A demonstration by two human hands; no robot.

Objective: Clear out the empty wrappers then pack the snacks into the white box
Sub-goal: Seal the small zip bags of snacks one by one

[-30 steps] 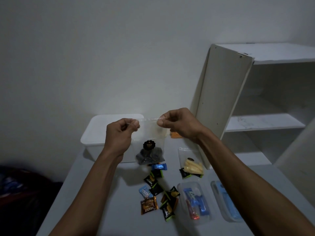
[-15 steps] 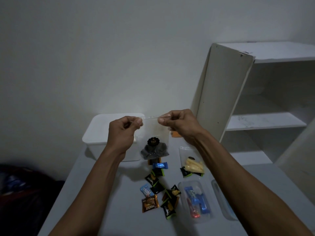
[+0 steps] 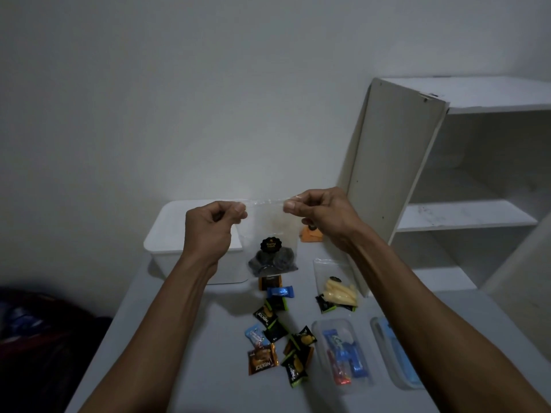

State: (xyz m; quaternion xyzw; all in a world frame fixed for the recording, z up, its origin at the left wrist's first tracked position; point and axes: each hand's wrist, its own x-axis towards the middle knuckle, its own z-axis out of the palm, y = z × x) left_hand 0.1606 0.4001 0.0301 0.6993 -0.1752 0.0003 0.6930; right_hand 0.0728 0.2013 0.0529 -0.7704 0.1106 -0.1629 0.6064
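I hold a clear zip bag (image 3: 269, 231) up above the table; it has a black round label and dark snacks at its bottom. My left hand (image 3: 213, 226) pinches its top left corner and my right hand (image 3: 323, 216) pinches the top right corner. Behind the bag stands the white box (image 3: 176, 234) with its lid on. On the table below lie several small wrapped snacks (image 3: 278, 338), black, orange and blue. A second clear bag with pale yellow sticks (image 3: 340, 289) lies to the right.
A clear tub (image 3: 343, 356) holding blue and red packets and its blue-edged lid (image 3: 396, 359) lie at the front right. An orange packet (image 3: 310, 235) sits behind my right hand. A white shelf unit (image 3: 447, 180) rises at the right; a dark heap (image 3: 35, 338) is at floor left.
Both hands stay on the bag's top edge. They drew closer together half a second ago and have spread slightly apart again; the view shifted a little.
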